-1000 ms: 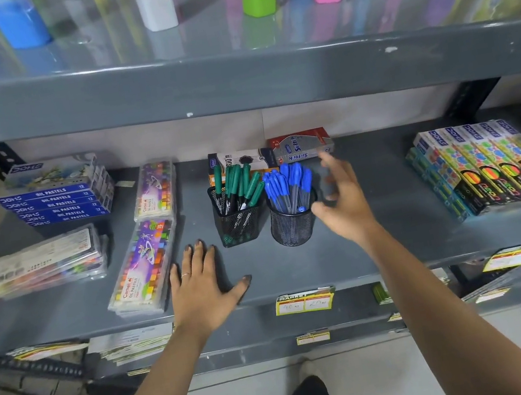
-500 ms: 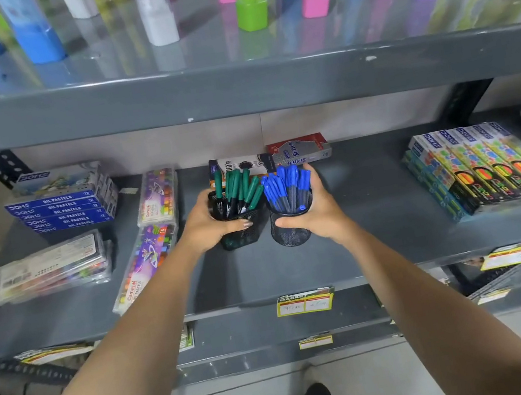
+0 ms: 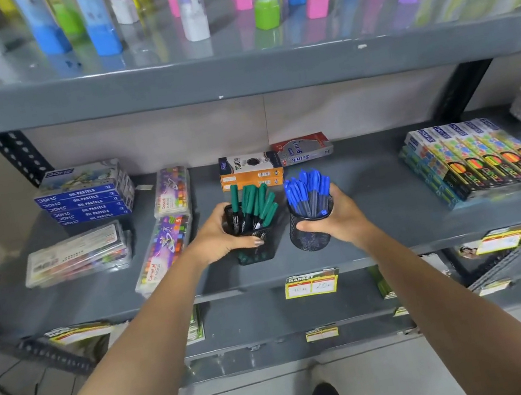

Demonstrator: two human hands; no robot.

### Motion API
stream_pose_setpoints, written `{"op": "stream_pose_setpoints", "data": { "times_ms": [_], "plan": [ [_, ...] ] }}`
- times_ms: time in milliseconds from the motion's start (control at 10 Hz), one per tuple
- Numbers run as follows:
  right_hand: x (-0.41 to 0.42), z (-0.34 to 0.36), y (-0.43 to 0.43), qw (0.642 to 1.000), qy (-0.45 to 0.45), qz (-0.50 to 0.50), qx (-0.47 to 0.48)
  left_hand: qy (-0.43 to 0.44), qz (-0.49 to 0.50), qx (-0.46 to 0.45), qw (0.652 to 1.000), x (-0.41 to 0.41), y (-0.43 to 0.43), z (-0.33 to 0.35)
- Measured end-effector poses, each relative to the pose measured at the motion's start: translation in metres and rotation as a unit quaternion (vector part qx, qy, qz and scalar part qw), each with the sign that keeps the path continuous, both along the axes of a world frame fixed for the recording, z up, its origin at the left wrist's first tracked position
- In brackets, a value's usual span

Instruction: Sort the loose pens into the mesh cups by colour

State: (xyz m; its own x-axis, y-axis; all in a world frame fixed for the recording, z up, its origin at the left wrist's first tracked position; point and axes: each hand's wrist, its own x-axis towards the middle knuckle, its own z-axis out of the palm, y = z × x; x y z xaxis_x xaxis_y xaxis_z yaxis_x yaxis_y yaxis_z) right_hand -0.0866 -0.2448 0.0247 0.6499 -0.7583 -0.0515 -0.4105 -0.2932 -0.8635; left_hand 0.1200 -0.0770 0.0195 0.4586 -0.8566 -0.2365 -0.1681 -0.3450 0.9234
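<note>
Two black mesh cups stand side by side on the grey shelf. The left mesh cup is square and holds several green pens. The right mesh cup is round and holds several blue pens. My left hand wraps the green cup from its left side, thumb across the front. My right hand grips the blue cup from its right side. No loose pens show on the shelf.
Orange and red pen boxes lie behind the cups. Pastel boxes and crayon packs sit to the left, colourful packs to the right. An upper shelf with tall colourful cases overhangs. A price tag hangs on the front edge.
A second ago my left hand lay flat on the shelf and my right hand hovered open beside the blue cup. Both hands have since closed on the cups and still hold them.
</note>
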Motion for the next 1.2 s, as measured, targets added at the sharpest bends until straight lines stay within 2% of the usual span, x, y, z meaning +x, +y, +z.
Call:
{"op": "stream_pose_setpoints", "data": {
  "times_ms": [400, 900, 1100, 1200],
  "plan": [
    [-0.016, -0.001, 0.016, 1.000, 0.007, -0.019, -0.005, 0.016, -0.016, 0.008, 1.000, -0.017, 0.017, 0.004],
    [-0.016, 0.004, 0.018, 1.000, 0.006, 0.008, -0.010, 0.023, 0.000, -0.012, 1.000, -0.020, 0.016, 0.005],
    [-0.024, 0.012, 0.019, 0.999, 0.004, 0.034, -0.013, -0.063, 0.001, 0.010, 0.998, -0.032, 0.017, 0.025],
    [-0.031, 0.016, 0.025, 0.999, -0.034, 0.022, -0.023, -0.212, 0.024, 0.015, 0.977, -0.040, 0.026, 0.034]
  ]
}}
